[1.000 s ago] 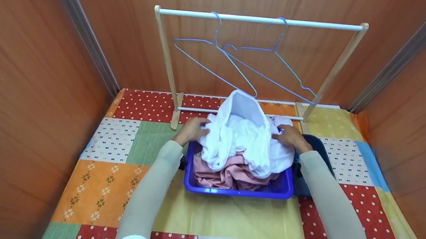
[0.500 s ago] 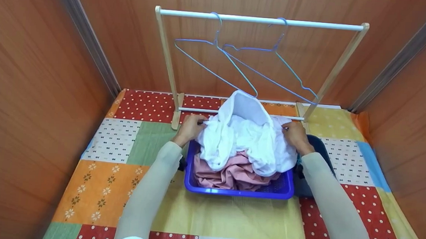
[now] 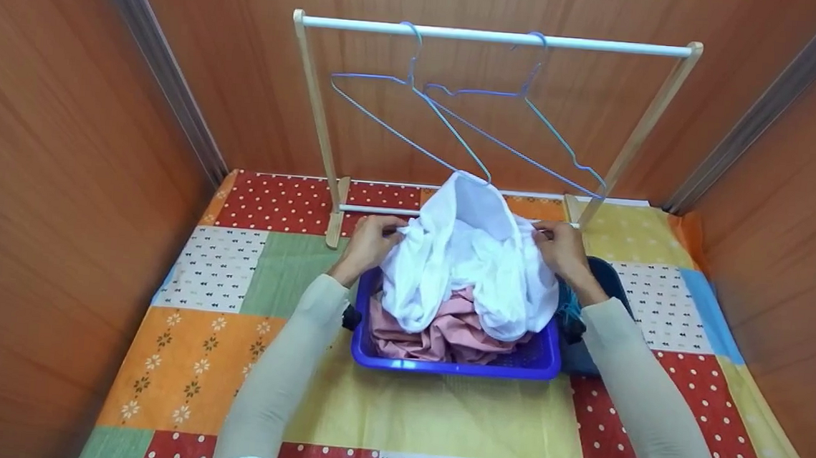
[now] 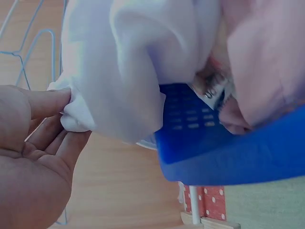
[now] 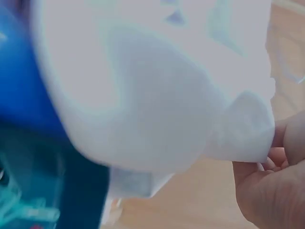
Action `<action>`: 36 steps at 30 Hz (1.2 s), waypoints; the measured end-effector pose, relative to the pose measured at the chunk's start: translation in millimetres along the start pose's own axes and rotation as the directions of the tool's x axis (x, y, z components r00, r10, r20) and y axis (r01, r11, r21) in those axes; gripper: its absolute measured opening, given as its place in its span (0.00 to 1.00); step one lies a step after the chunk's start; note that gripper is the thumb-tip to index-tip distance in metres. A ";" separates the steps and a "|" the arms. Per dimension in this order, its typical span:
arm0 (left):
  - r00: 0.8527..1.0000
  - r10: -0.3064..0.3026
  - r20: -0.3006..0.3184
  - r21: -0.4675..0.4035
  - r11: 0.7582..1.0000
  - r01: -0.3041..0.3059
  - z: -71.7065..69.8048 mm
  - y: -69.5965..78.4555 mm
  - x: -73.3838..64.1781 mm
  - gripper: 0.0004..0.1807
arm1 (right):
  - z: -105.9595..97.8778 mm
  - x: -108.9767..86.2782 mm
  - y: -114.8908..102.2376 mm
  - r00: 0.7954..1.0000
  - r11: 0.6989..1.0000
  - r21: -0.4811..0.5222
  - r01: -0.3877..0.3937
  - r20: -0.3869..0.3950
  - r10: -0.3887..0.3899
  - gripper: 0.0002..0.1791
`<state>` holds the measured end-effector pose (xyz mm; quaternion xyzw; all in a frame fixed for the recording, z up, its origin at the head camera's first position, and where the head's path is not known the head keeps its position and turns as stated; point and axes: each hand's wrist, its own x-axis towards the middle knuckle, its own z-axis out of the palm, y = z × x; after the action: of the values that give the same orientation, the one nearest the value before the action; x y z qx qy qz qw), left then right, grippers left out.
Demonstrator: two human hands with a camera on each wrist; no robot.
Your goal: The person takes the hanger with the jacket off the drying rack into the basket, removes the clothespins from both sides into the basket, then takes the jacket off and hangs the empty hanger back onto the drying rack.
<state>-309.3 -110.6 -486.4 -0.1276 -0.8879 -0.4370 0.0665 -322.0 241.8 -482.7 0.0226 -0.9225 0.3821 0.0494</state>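
Note:
A white garment (image 3: 419, 280) is bunched over the blue basket (image 3: 456, 368), its far part raised into a hood-like peak. My left hand (image 3: 369, 244) pinches its left edge; in the left wrist view the thumb and fingertips close on a fold of white fabric (image 4: 78, 112). On the other side my right hand (image 3: 561, 248) pinches the garment's right edge, and the right wrist view shows a corner of the fabric (image 5: 245, 129) between thumb and fingers. Crumpled pink cloth (image 3: 444, 325) lies in the basket under the white garment.
Behind the basket stands a clothes rack (image 3: 493, 37) with two blue wire hangers (image 3: 413, 78) on its bar. A dark bin (image 3: 585, 360) holding teal plastic pieces (image 5: 28, 212) is right of the basket. Wooden panels (image 3: 44, 196) enclose the patchwork cloth (image 3: 290, 271).
Both hands have shifted their grip along the white garment's sides to its edges. Its side parts are now drawn slightly upward, and the right hand has risen a little.

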 end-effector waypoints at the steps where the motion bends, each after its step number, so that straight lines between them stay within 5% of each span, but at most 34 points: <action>1: 1.000 0.008 0.001 0.005 1.000 -0.008 -0.1 2.8 -1.1 0.12 | 1.2 -2.6 -4.8 1.000 1.000 0.013 0.007 -0.004 -0.007 0.15; 10: 0.995 0.090 -0.049 -0.002 0.996 -0.090 2.5 22.5 -12.2 0.11 | 14.0 -28.3 -35.9 0.991 0.988 0.071 0.133 -0.017 -0.133 0.14; 20: 0.976 0.204 -0.074 0.008 0.979 -0.204 8.5 38.5 -32.7 0.10 | 28.5 -52.3 -45.2 0.981 0.979 0.070 0.190 0.029 -0.193 0.14; 28: 0.959 0.282 0.018 -0.014 0.959 -0.282 14.4 49.1 -54.9 0.11 | 41.2 -73.1 -48.4 0.949 0.958 0.037 0.285 0.129 -0.287 0.16; 36: 0.921 0.331 0.204 0.053 0.936 -0.349 27.3 45.0 -79.3 0.11 | 49.7 -95.1 -50.3 0.895 0.920 -0.095 0.381 0.286 -0.341 0.20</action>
<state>-220.6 -76.0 -487.1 -0.3183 -0.8728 -0.3648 0.0611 -227.1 171.5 -492.5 0.2409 -0.9261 0.2902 -0.0023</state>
